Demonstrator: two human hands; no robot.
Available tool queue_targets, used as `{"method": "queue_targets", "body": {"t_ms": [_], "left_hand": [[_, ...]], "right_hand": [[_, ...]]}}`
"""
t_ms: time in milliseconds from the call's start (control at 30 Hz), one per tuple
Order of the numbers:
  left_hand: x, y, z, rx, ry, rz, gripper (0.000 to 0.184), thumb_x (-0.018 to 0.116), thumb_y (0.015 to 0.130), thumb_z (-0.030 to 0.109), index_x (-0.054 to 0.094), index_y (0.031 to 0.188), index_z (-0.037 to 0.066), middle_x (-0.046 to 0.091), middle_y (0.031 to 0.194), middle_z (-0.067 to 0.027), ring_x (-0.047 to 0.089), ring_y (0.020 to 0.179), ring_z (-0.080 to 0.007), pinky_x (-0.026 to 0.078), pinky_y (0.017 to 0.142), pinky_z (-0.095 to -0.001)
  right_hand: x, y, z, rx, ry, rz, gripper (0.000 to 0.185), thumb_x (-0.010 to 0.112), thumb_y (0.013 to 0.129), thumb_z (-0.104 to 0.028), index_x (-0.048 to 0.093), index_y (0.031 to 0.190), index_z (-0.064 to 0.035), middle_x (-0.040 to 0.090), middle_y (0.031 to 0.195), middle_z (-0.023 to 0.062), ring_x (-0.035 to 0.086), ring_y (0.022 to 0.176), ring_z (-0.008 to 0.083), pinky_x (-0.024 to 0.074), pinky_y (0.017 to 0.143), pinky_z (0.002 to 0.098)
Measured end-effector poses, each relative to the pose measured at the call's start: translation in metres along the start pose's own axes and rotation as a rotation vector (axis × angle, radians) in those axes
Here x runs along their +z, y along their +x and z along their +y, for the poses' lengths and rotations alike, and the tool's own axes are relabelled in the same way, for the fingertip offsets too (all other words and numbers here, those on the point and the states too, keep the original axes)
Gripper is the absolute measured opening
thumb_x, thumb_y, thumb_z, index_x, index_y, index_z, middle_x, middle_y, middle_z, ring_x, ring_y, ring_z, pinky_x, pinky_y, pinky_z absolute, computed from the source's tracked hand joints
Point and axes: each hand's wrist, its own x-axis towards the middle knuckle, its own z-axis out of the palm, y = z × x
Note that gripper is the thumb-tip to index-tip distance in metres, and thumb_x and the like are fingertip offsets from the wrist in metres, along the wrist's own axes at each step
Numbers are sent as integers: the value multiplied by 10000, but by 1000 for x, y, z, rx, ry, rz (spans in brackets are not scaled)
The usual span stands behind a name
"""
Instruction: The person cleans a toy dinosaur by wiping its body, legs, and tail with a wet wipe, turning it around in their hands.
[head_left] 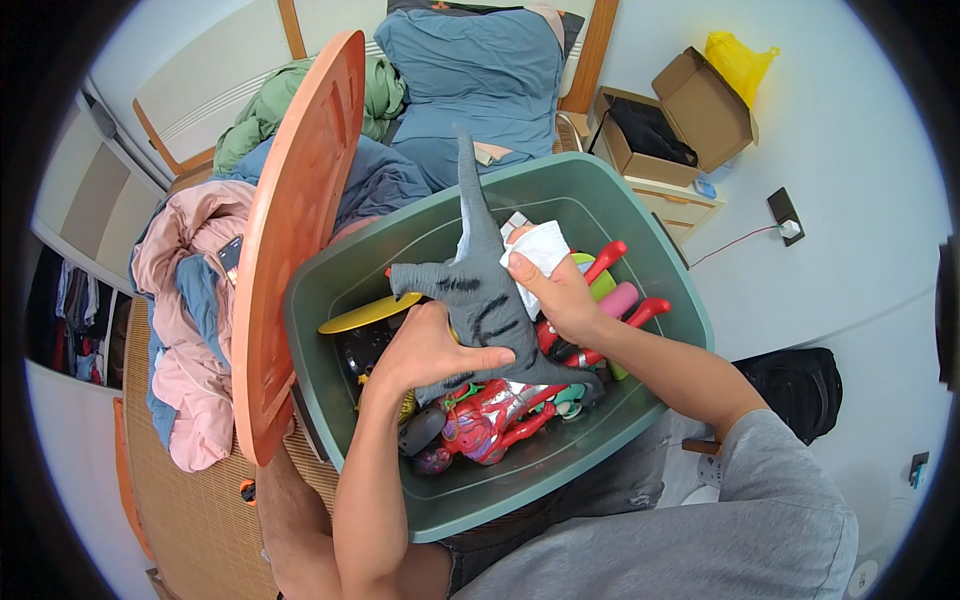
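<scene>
A grey toy dinosaur [485, 235] with black stripes lies across the top of a green plastic bin [345, 268], its tail pointing away from me. My left hand [425, 350] grips the dinosaur's body, thumb across its striped side. In my right hand [560, 295] is a white cloth [540, 248], pressed against the dinosaur near the tail. Beneath, the bin holds several toys: a red figure [480, 425], a yellow disc [368, 313], and pieces with red ends [605, 262]. The fingers of my left hand are partly hidden behind the toy.
An orange lid [300, 230] stands upright along the bin's left side. Bedding and a pink blanket [195, 320] lie on the bed beyond, with a phone [231, 258] on it. An open cardboard box [640, 150] sits on a nightstand at right. A black bag [795, 395] rests right.
</scene>
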Motion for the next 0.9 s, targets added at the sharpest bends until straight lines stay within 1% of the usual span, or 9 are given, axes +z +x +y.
{"method": "queue_targets", "body": {"t_ms": [100, 233, 300, 400, 533, 600, 733, 800, 900], "left_hand": [[2, 0, -6, 106, 52, 63, 910, 861, 566, 489, 560, 1226, -59, 611, 1205, -235, 565, 1171, -359, 415, 1020, -400], [6, 1, -13, 189, 102, 126, 919, 864, 564, 483, 552, 1238, -59, 604, 1218, -235, 551, 1191, -360, 402, 1033, -400], [5, 1, -10, 161, 60, 109, 917, 863, 569, 482, 552, 1241, -58, 599, 1228, -236, 544, 1201, -359, 395, 1040, -400], [2, 1, -5, 36, 7, 14, 930, 895, 576, 374, 492, 1302, -45, 574, 1267, -188, 522, 1221, -297, 368, 1064, -385], [1, 1, -1, -18, -31, 0, 911, 892, 583, 364, 497, 1289, -55, 578, 1261, -187, 534, 1205, -283, 377, 1055, -375], [1, 1, -2, -19, -73, 0, 899, 897, 582, 353, 503, 1274, -64, 583, 1249, -186, 542, 1192, -270, 380, 1049, -361], [0, -1, -2, -2, -139, 41, 927, 904, 576, 342, 480, 1297, -59, 568, 1264, -178, 530, 1201, -255, 380, 1047, -361], [-3, -2, -6, -6, -252, 175, 860, 897, 562, 341, 546, 1234, -65, 619, 1195, -181, 585, 1138, -263, 416, 1010, -351], [-12, -6, -2, -15, -405, 181, 900, 895, 571, 331, 501, 1273, -70, 599, 1218, -162, 557, 1167, -249, 396, 1031, -348]], "right_hand": [[4, 1, 1, -124, 73, 8, 289, 588, 976, -255, 517, 1185, -69, 567, 1006, -20, 525, 912, 57, 446, 785, 248], [6, 0, 0, -63, 211, -2, 285, 570, 985, -254, 507, 1196, -72, 566, 1018, -18, 532, 945, 67, 449, 817, 262], [3, 1, -3, 11, 226, -83, 303, 581, 976, -232, 453, 1216, -99, 522, 1071, -7, 508, 1037, 97, 413, 912, 290], [2, 1, -4, 43, 203, -88, 317, 572, 981, -235, 452, 1238, -95, 525, 1093, -5, 508, 1055, 96, 412, 919, 296], [5, 1, -5, 92, 164, -36, 304, 566, 984, -234, 467, 1232, -89, 534, 1106, -4, 509, 1058, 96, 411, 920, 295], [7, 1, 0, -20, 154, 59, 303, 585, 976, -281, 545, 1169, -51, 603, 1035, 0, 558, 934, 86, 465, 801, 269], [8, -1, -4, 8, 173, 72, 291, 619, 958, -270, 562, 1143, -53, 613, 1008, 1, 564, 904, 85, 467, 776, 261], [8, -3, -4, 31, 51, 10, 274, 642, 945, -264, 579, 1109, -54, 615, 968, -5, 556, 872, 75, 464, 751, 257], [8, -3, -5, 56, 16, -102, 269, 647, 942, -268, 583, 1091, -53, 609, 946, -11, 539, 854, 63, 456, 733, 251]]}}
